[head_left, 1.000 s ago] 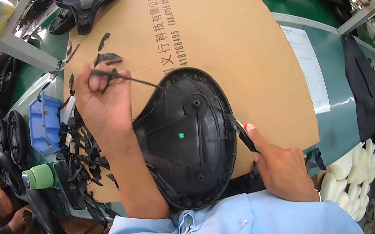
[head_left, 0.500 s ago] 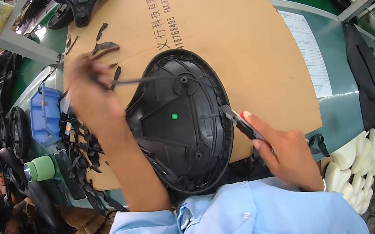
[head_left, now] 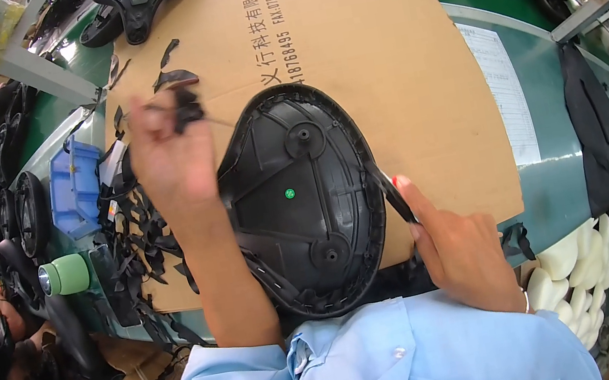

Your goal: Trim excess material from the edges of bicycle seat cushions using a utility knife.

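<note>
A black bike saddle (head_left: 285, 217) lies underside up on the cardboard sheet, its rounded end toward the right and a small green round sticker near its middle. My right hand (head_left: 459, 245) is closed around a utility knife (head_left: 396, 195), whose tip is at the saddle's right rim. Over the saddle's left side, my left hand (head_left: 177, 151) is raised and blurred by motion. Bunched at its fingers is a black scrap of cover material (head_left: 186, 110), with a thin end trailing toward the saddle. The saddle's narrow end is partly hidden behind my left forearm.
Under the saddle is a printed cardboard sheet (head_left: 417, 91). Black offcuts (head_left: 148, 240) pile up at its left, near a blue bin (head_left: 73, 188) and a green-capped flask (head_left: 65, 275). Another saddle (head_left: 140, 4) lies far left. Cream pads (head_left: 577, 277) are stacked low right.
The long strip that stretched from my left hand across the saddle is now bunched at that hand. The saddle has shifted slightly right, and the knife has turned more edge-on.
</note>
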Demonstrator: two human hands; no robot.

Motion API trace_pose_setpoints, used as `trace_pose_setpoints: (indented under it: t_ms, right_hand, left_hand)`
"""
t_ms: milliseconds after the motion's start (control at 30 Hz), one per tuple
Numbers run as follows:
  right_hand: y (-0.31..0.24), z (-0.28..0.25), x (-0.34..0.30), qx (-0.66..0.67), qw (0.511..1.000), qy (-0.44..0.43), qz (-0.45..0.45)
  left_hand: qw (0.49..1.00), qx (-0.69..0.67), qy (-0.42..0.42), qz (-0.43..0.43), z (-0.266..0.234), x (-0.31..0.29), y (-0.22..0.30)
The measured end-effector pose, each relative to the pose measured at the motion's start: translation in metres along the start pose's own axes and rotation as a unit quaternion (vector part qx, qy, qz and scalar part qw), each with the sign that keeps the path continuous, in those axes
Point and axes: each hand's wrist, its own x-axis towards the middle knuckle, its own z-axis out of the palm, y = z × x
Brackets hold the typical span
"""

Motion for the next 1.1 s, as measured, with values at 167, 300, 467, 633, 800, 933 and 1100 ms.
trace_pose_setpoints:
  t_ms: [167,300,467,633,800,933,1100]
  right_hand:
    - [0.006,-0.003,-0.006,0.095,0.995,-0.026,0.015]
    - [0.026,0.001,0.011,0.106,0.993,0.023,-0.038]
    - [0.024,0.018,0.028,0.325,0.941,0.094,0.011]
    - [0.043,0.033,0.025,0.326,0.930,0.137,-0.102]
    - [0.039,0.039,0.037,0.258,0.955,0.075,-0.129]
    - [0.038,0.056,0.053,0.142,0.977,0.028,-0.157]
    - [0.030,0.063,0.028,0.054,0.990,-0.023,-0.126]
  left_hand:
    - [0.981,-0.063,0.115,0.143,-0.001,0.000,0.016]
    - [0.690,0.699,-0.083,-0.170,0.015,-0.013,0.032]
    - [0.686,0.573,-0.015,-0.447,0.019,-0.042,0.058]
    - [0.798,0.549,0.095,-0.230,0.012,-0.087,0.084]
    - [0.800,0.542,0.144,-0.213,0.019,-0.100,0.081]
    - [0.793,0.558,0.144,-0.199,0.025,-0.101,0.076]
    - [0.812,0.515,0.216,-0.170,0.025,-0.123,0.068]
